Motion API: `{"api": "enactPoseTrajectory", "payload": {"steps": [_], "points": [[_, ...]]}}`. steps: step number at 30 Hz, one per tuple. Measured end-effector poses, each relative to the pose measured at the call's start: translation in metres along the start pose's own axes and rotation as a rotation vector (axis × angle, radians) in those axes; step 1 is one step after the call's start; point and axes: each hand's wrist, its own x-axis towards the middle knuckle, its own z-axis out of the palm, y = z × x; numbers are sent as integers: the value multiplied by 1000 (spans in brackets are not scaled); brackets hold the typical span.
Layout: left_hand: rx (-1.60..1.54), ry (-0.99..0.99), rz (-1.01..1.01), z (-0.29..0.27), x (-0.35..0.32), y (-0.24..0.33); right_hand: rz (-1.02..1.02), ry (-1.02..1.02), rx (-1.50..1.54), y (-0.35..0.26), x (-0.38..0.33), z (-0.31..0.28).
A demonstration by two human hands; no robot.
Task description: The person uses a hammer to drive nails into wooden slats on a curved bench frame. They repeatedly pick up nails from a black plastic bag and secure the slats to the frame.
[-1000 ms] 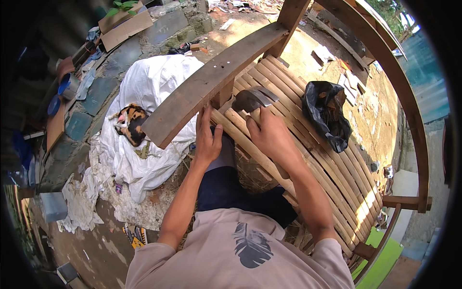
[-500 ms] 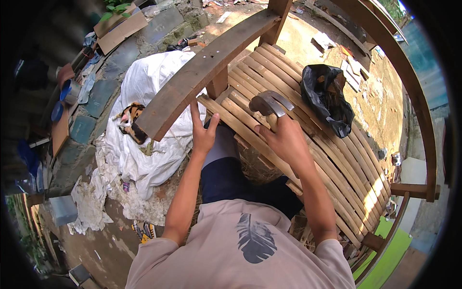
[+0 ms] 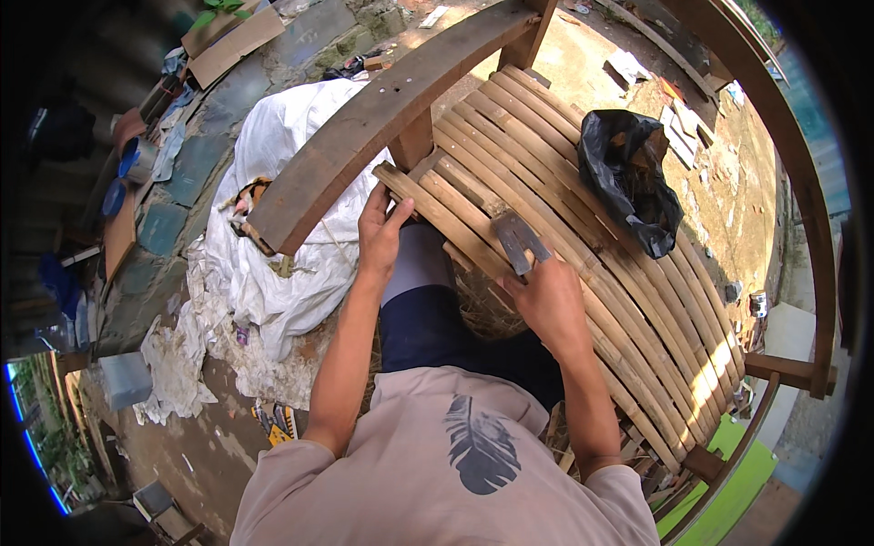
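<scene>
My right hand (image 3: pixel 549 305) is closed round the handle of a claw hammer (image 3: pixel 519 241), whose metal head is low over the slats near the bench's left end. Most of the handle is hidden by my fingers. My left hand (image 3: pixel 381 238) grips the left end of the nearest slat (image 3: pixel 437 218), thumb on the near side, some fingers hidden behind it. This slat belongs to a bench seat of long bamboo-like slats (image 3: pixel 583 246) running off to the lower right. Just above my left hand, a dark wooden armrest (image 3: pixel 391 109) crosses over the seat's left end.
A black plastic bag (image 3: pixel 628 177) sits open on the slats. The bench's other armrest (image 3: pixel 801 182) curves along the right. White sacking (image 3: pixel 291 200) lies left of the bench, a patchy orange and black shape (image 3: pixel 253 207) on it. Cardboard (image 3: pixel 235 50) and scraps lie farther off.
The hammer has come down toward the slats, its head tipped forward. My left hand has shifted from spread fingers near the armrest to a grip on the slat's end.
</scene>
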Motion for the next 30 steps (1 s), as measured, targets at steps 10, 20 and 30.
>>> {"api": "enactPoseTrajectory", "payload": {"steps": [10, 20, 30], "points": [[63, 55, -104, 5, 1, 17, -103, 48, 58, 3, 4, 3], [77, 125, -104, 3, 4, 5, -181, 10, 235, -67, 64, -21], [-8, 102, -97, 3, 6, 1, -201, -131, 17, -67, 94, 0]]}}
